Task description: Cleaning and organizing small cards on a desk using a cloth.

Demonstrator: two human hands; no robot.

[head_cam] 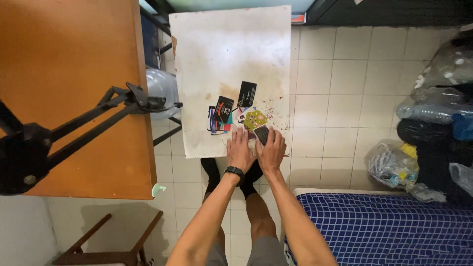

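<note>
Both hands rest at the near edge of a small white stained table (229,54). My left hand (240,150), with a black watch on its wrist, lies flat with the fingers pointing toward a pile of cards. My right hand (271,149) touches a dark card (260,133) with its fingertips. A green round-patterned card (254,119) lies just beyond. Further out lie a black card (247,93), another black card with red marks (224,108) and a stack of colourful cards (217,125).
An orange desk (69,74) with a black jointed lamp arm (98,118) stands at the left. A water jug (161,88) sits between desk and table. Bagged items (433,98) pile at right, a blue checked mattress (384,226) lies lower right, a wooden stool (108,246) lower left.
</note>
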